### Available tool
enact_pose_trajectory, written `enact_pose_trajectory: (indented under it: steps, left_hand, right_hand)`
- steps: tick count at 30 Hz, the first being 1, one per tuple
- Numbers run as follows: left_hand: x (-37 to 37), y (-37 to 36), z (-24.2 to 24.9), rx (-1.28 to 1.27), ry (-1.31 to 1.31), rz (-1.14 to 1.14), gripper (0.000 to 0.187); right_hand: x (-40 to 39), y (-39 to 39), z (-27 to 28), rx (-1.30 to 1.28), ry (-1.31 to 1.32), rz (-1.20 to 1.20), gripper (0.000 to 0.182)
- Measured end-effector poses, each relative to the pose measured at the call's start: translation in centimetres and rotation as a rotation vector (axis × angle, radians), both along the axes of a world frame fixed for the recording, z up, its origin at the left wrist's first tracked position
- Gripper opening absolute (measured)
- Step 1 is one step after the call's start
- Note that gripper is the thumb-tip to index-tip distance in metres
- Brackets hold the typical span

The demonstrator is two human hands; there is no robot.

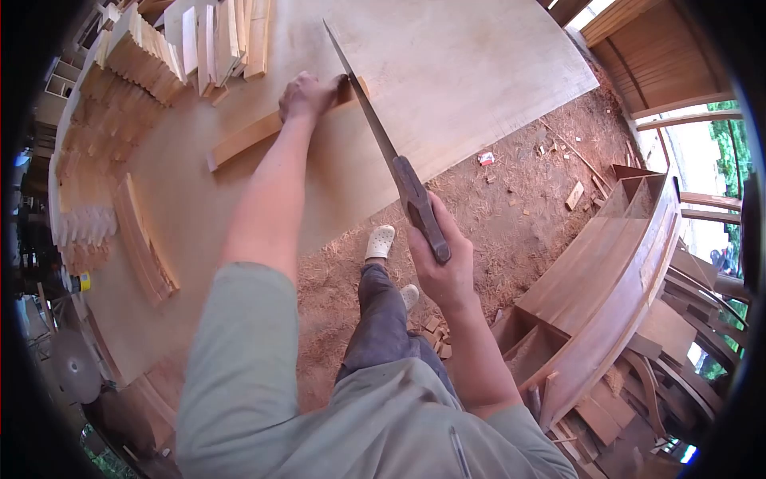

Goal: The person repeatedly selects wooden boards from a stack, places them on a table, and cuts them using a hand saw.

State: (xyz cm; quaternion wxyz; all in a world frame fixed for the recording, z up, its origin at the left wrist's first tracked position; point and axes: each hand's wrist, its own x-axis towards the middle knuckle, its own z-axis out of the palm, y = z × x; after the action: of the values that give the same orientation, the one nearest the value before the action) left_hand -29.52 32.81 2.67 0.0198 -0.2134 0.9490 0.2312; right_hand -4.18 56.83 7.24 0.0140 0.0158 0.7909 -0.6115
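My right hand [447, 259] is wrapped around the dark wooden handle of a handsaw [373, 120], whose long blade points up and away across the worktable [495, 64]. Under my left hand [307, 96] lies a curved wooden strip [247, 142], held down against the tabletop with the fingers closed over it. A small dark patch shows by the left fingertips, partly hidden behind the blade. In this view the saw blade passes over the strip's right end.
Stacked cut wooden pieces [120, 104] line the table's left side, near another curved strip [148, 239]. Upright wooden slats [227, 40] stand at the back. On the right, a wooden cabinet frame [590, 263] rests beside scrap boards. Sawdust and offcuts cover the ground [511, 207].
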Motion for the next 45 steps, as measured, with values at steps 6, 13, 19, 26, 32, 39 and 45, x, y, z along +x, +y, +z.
enact_pose_trajectory:
  steps: [6,13,19,26,32,39,45]
  left_hand:
    - [-0.7,0.3,-1.5,-0.053,0.040,0.020,0.050]
    - [-0.6,-0.1,-1.6,-0.074,0.048,-0.024,0.049]
    - [-0.9,0.1,-1.9,-0.071,0.019,0.029,0.048]
    - [-0.3,0.5,-0.9,-0.065,0.004,0.001,0.048]
    - [-0.8,0.2,-1.5,-0.097,0.003,-0.014,0.049]
    - [-1.0,0.0,-1.7,-0.096,-0.052,-0.017,0.051]
    - [-1.0,0.0,-2.2,-0.061,0.053,0.017,0.046]
  right_hand:
    - [7.4,3.7,1.2,0.005,-0.163,-0.021,0.055]
    - [-1.8,-0.8,-0.4,0.003,-0.003,0.000,0.051]
    - [7.9,3.6,0.3,0.017,-0.033,-0.025,0.054]
    - [-2.1,-0.5,-0.8,0.036,-0.039,0.042,0.052]
    - [3.3,1.2,-1.0,0.052,0.053,-0.036,0.052]
    - [4.8,2.7,-0.9,-0.013,-0.048,0.006,0.055]
    - [-3.1,-1.1,-2.5,-0.035,0.079,0.012,0.052]
